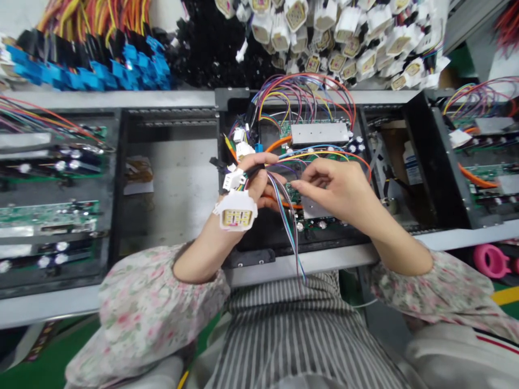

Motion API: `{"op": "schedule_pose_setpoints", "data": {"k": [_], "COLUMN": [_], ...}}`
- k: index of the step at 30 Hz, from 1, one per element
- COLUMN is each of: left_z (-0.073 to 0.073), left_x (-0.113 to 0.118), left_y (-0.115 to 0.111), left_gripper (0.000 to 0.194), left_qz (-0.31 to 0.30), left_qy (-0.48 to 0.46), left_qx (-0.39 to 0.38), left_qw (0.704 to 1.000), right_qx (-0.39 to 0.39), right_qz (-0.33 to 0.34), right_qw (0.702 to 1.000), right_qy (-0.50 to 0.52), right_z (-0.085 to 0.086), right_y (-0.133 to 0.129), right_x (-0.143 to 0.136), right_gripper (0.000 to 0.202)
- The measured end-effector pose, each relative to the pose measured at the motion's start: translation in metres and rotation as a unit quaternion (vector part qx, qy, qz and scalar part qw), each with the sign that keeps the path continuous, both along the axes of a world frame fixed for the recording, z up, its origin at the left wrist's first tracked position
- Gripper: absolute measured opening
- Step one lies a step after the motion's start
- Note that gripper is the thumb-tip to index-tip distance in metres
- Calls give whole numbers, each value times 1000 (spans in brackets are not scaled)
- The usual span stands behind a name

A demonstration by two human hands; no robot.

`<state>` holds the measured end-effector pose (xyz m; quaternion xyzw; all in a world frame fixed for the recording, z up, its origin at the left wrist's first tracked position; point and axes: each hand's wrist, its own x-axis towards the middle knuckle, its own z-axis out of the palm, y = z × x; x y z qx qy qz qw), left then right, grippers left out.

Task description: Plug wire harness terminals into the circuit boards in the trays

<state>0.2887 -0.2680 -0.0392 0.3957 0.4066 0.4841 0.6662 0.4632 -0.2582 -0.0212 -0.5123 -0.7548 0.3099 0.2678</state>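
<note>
A bundle of thin coloured wires [288,229] is gripped in my left hand [259,181], with its loose ends hanging over the front rail. A white multi-pin connector [237,212] hangs over my left wrist, and a smaller white connector [234,180] lies just above it. My right hand [334,186] is just right of the wires, thumb and fingers pinched together; what they hold, if anything, is too small to tell. Under both hands is a black tray [267,243] with green circuit boards and a silver metal bar [319,133], crossed by looping wires.
Blue connectors [121,67] on orange and yellow wires lie at the back left. White connectors [324,32] are heaped at the back. More trays with boards stand left and right. Pliers [393,181] lie right of the tray.
</note>
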Motion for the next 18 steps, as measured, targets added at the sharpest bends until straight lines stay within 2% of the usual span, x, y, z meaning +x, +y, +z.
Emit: {"op": "schedule_pose_setpoints", "data": {"k": [2, 3, 6, 9, 11, 13, 14, 18], "left_z": [1, 1, 0, -2, -4, -4, -5, -6], "left_x": [1, 1, 1, 0, -1, -3, -3, -5], "left_y": [0, 0, 0, 2, 3, 5, 5, 6], "left_gripper": [14, 14, 16, 20, 22, 24, 25, 27], "left_qz": [-4, -8, -15, -24, -34, -43, -44, -56], "left_qy": [-3, -2, 4, 3, 2, 2, 2, -2], "left_qx": [3, 3, 6, 3, -1, -4, -6, -9], "left_qw": [1000, 1000, 1000, 1000, 999, 999, 999, 998], "right_qx": [-37, -46, -37, -12, 12, 28, 27, 13], "right_qz": [26, 40, 40, -12, -74, -118, -120, -79], "right_qw": [998, 998, 998, 994, 994, 992, 992, 997], "right_qy": [34, 35, -35, -108, -82, -26, -4, 22], "right_z": [5, 7, 16, 26, 29, 26, 23, 1], "right_y": [-9, -12, -15, -10, -7, -5, -5, 1], "right_x": [0, 2, 20, 44, 52, 51, 49, 37], "right_gripper": [13, 19, 21, 8, 7, 4, 4, 9]}}
